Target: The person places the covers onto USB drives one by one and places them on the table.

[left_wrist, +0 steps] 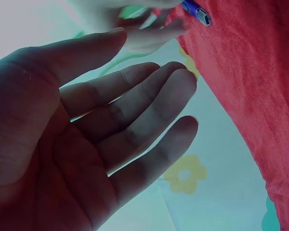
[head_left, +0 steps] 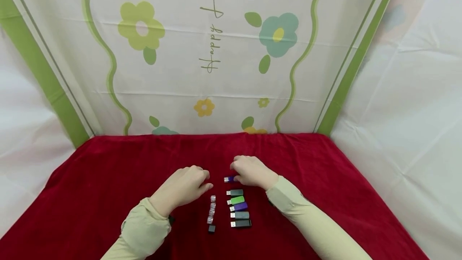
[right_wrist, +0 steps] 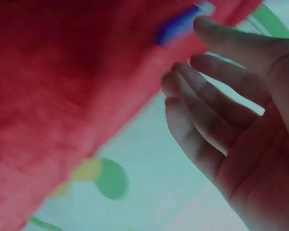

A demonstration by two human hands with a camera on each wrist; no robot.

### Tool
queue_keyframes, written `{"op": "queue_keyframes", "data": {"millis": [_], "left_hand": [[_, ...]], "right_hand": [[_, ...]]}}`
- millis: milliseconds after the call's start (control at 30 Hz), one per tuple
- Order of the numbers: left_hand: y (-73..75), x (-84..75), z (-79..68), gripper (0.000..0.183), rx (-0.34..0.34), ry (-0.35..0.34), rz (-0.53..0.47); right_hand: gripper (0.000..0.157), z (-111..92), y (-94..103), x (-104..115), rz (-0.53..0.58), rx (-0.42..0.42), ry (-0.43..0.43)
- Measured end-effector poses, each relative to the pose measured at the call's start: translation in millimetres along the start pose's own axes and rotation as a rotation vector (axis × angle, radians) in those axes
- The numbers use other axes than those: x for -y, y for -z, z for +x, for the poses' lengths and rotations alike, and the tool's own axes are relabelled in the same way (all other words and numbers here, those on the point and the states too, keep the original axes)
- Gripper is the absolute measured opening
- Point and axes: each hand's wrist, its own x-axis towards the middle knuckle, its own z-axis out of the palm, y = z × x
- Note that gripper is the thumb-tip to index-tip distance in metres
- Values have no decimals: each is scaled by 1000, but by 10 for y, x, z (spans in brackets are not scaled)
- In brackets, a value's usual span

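My right hand [head_left: 252,171] is over a blue USB stick [head_left: 228,179], and its thumb overlaps one end of the stick in the head view. In the right wrist view the fingers are loosely bent and spread from the thumb, with the blurred stick just past the thumb tip. My left hand [head_left: 185,185] hovers to the left with relaxed fingers and an empty palm, as the left wrist view shows. Below the right hand lies a column of USB sticks: grey, green [head_left: 236,200], purple [head_left: 240,207], grey and black [head_left: 242,224], metal plugs pointing left.
Left of the sticks, several small clear caps [head_left: 211,209] lie in a line, with a black cap [head_left: 211,229] at the near end. A red cloth [head_left: 296,212] covers the table. A white curtain [head_left: 231,79] with flowers hangs behind it.
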Motion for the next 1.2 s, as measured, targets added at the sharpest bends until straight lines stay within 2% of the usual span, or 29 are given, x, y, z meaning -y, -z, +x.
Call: {"op": "queue_keyframes", "data": {"millis": [100, 167, 467, 667, 767, 933, 1200], "left_hand": [[-20, 6, 5, 22, 11, 7, -1], [-37, 10, 10, 22, 15, 11, 7], [-67, -1, 22, 23, 30, 12, 0], [-79, -10, 40, 24, 35, 19, 23], [-84, -23, 51, 23, 38, 13, 20], [-107, -36, 53, 22, 78, 32, -4], [-144, -25, 32, 24, 75, 46, -2]], "right_hand": [[14, -109, 158, 93, -25, -47, 6], [11, -169, 201, 143, -10, -49, 19], [10, -264, -68, 167, 28, -19, 38], [13, -269, -76, 140, 88, -41, 71], [13, -275, -91, 102, 79, -48, 66], [12, -285, -135, 71, 73, -32, 86], [8, -272, -169, 79, 36, -46, 140]]}}
